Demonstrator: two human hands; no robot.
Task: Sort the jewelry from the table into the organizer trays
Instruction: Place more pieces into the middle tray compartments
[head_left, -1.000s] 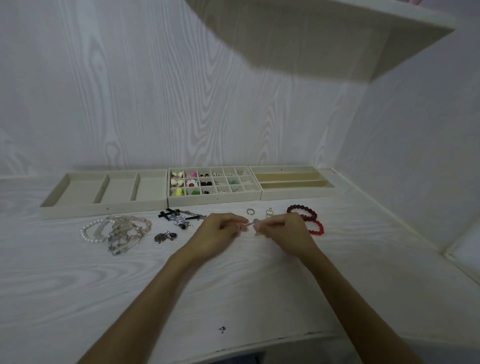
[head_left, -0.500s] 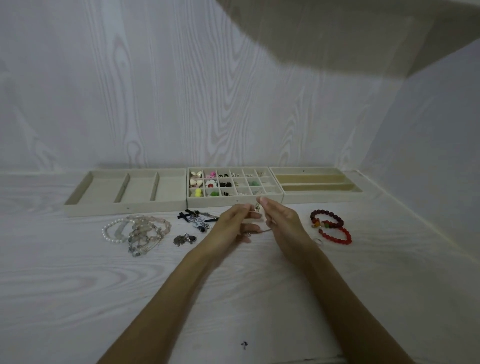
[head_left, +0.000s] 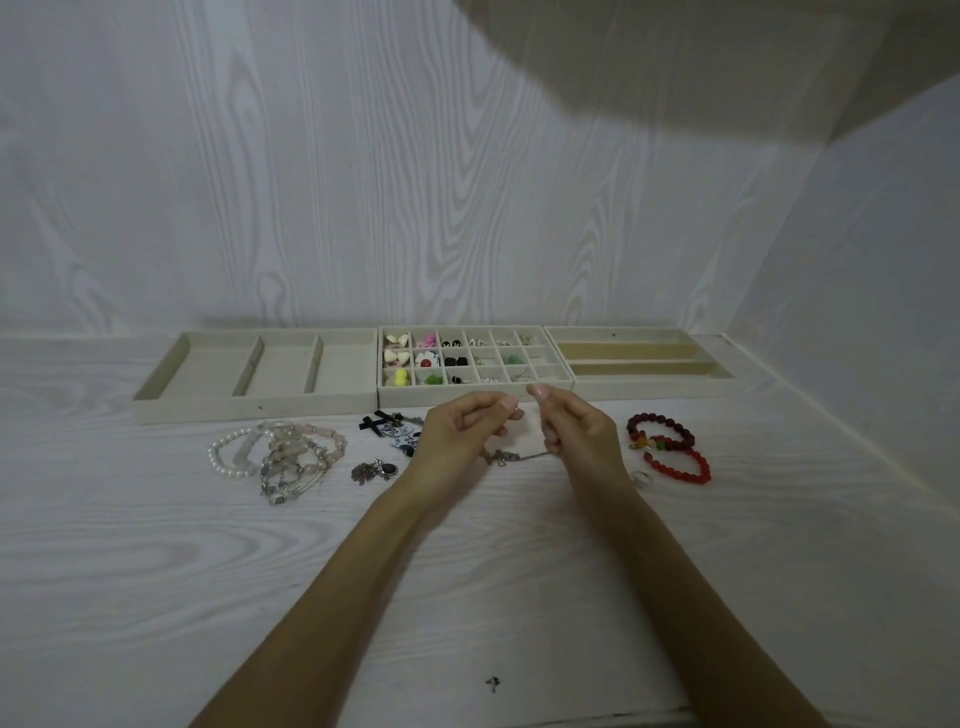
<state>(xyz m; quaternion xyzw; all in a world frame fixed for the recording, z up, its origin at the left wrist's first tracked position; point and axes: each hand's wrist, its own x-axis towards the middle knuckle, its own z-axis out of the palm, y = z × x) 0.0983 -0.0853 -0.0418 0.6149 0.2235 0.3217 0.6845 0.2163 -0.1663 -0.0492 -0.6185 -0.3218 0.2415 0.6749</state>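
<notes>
Both hands (head_left: 519, 431) have lifted, apparently stretching a thin chain (head_left: 511, 457).

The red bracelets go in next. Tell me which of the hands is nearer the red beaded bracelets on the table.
Right. The right hand is just left of the red beaded bracelets; the left hand is farther left, beyond the right hand.
</notes>
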